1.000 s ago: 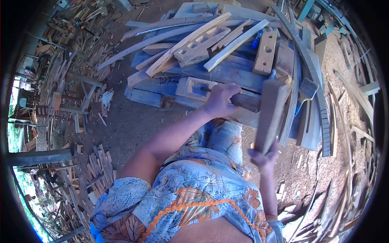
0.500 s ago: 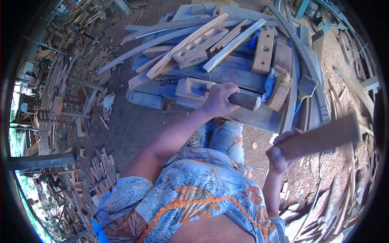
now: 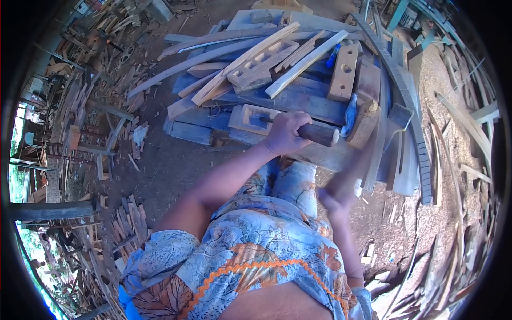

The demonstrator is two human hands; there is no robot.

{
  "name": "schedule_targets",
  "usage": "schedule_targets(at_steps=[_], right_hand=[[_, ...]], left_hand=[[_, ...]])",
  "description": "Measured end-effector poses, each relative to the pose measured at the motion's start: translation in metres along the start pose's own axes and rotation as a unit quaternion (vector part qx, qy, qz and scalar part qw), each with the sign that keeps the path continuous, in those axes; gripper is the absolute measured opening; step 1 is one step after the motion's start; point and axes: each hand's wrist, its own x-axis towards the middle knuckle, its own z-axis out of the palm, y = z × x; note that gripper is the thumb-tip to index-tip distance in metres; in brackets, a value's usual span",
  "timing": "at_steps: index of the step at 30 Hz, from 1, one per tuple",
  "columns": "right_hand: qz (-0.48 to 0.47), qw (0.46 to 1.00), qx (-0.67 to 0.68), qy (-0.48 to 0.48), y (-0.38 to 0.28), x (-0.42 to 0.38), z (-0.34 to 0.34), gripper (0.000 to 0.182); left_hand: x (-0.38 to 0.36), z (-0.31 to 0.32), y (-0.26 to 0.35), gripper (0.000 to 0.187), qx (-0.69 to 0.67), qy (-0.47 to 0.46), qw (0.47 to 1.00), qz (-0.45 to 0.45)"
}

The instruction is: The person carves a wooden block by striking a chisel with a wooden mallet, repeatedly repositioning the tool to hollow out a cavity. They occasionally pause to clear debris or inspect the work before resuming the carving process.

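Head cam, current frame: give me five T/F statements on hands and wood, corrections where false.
1. The left hand grips a wooden handle. True.
2. The right hand holds nothing. False: it grips a motion-blurred wooden piece.
3. In the picture, the recessed wooden block lies left of that handle. True.
4. The block with round holes has five of them showing. False: the block with round holes shows three.
5. A blue cloth lies right of the recessed block. True.
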Motion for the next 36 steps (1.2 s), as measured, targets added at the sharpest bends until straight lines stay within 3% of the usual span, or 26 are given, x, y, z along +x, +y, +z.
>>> schedule_targets(at_steps=[1, 3, 4, 5, 7, 8, 10, 11, 15, 17, 19, 20, 21, 22, 23, 24, 26, 27, 29, 31, 32, 33, 35, 36], right_hand=[[0.042, 0.997, -0.025, -0.066, -0.003, 0.002, 0.01, 0.065], [0.057, 0.994, 0.024, -0.085, -0.014, 0.003, -0.007, 0.07], [0.047, 0.995, 0.075, -0.041, -0.029, 0.004, -0.011, 0.067], [-0.011, 0.998, 0.055, -0.039, -0.003, 0.007, -0.032, 0.069], [-0.136, 0.962, 0.228, 0.059, -0.031, 0.011, -0.024, 0.072], [-0.139, 0.962, 0.225, 0.06, -0.019, 0.01, -0.019, 0.072], [-0.143, 0.982, 0.097, 0.076, 0.009, 0.008, -0.005, 0.073], [0.014, 0.995, 0.1, 0.011, 0.006, 0.001, 0.003, 0.073], [0.117, 0.987, 0.097, -0.049, -0.027, 0.008, -0.015, 0.066], [-0.071, 0.983, 0.168, 0.003, -0.021, 0.016, -0.034, 0.069], [-0.207, 0.926, 0.304, 0.089, -0.023, 0.02, -0.021, 0.071], [-0.165, 0.883, 0.425, 0.111, -0.014, 0.012, -0.003, 0.075], [-0.061, 0.923, 0.354, 0.136, 0.028, 0.003, -0.006, 0.073], [0.018, 0.98, 0.194, 0.03, 0.024, 0.004, 0.0, 0.072], [0.099, 0.992, 0.027, -0.076, 0.019, 0.002, 0.006, 0.07], [0.098, 0.992, 0.027, -0.076, 0.014, 0.002, 0.003, 0.07], [0.08, 0.984, 0.139, -0.074, -0.002, 0.005, -0.01, 0.064], [0.016, 0.995, 0.092, -0.044, -0.003, 0.01, -0.026, 0.064], [-0.148, 0.977, 0.147, -0.032, -0.01, 0.019, -0.046, 0.07], [-0.171, 0.896, 0.407, 0.053, -0.003, 0.011, -0.014, 0.076], [0.011, 0.903, 0.402, 0.15, 0.007, -0.003, -0.003, 0.08], [-0.002, 0.992, 0.127, 0.014, 0.016, 0.001, -0.007, 0.077], [0.141, 0.979, 0.111, -0.093, 0.028, -0.003, -0.006, 0.069], [0.125, 0.981, 0.121, -0.09, 0.029, 0.002, -0.012, 0.063]], left_hand=[[-0.001, -0.001, -0.004, 0.03, -0.003, -0.005, 1.0, 0.001], [0.002, -0.004, -0.007, 0.03, 0.004, -0.001, 1.0, 0.002], [-0.001, -0.002, -0.004, 0.029, -0.005, -0.001, 1.0, 0.005], [-0.001, -0.002, -0.003, 0.029, -0.016, 0.0, 1.0, 0.014], [-0.003, 0.0, -0.004, 0.03, -0.015, 0.009, 1.0, 0.024], [-0.002, 0.002, -0.002, 0.031, -0.015, 0.017, 0.999, 0.033], [-0.001, 0.0, 0.002, 0.031, -0.01, 0.011, 0.999, 0.033], [0.0, -0.002, 0.002, 0.031, 0.0, 0.003, 1.0, 0.029], [-0.003, -0.005, -0.003, 0.031, 0.008, 0.015, 1.0, 0.013], [-0.002, -0.002, -0.004, 0.033, -0.014, 0.003, 1.0, 0.024], [-0.002, -0.001, -0.003, 0.033, -0.011, 0.01, 1.0, 0.026], [-0.001, -0.001, -0.002, 0.033, -0.006, 0.017, 0.999, 0.028], [0.0, -0.001, -0.002, 0.033, -0.008, 0.02, 0.999, 0.03], [0.0, -0.002, -0.003, 0.033, -0.007, 0.019, 0.999, 0.029], [-0.002, -0.002, -0.003, 0.033, -0.007, 0.016, 1.0, 0.026], [-0.002, -0.002, -0.002, 0.033, -0.006, 0.016, 1.0, 0.027], [-0.001, -0.008, -0.001, 0.032, -0.007, 0.012, 0.999, 0.031], [-0.007, -0.007, -0.002, 0.032, -0.007, 0.009, 1.0, 0.025], [-0.006, 0.0, -0.002, 0.031, -0.012, -0.031, 0.999, 0.013], [-0.006, 0.001, 0.001, 0.031, -0.008, -0.019, 1.0, 0.023], [-0.005, 0.002, 0.002, 0.03, -0.002, -0.007, 1.0, 0.029], [-0.003, 0.002, 0.0, 0.03, -0.004, -0.005, 1.0, 0.031], [-0.005, 0.002, -0.003, 0.027, 0.006, 0.012, 1.0, 0.019], [-0.001, -0.001, -0.001, 0.027, 0.008, 0.012, 1.0, 0.022]])
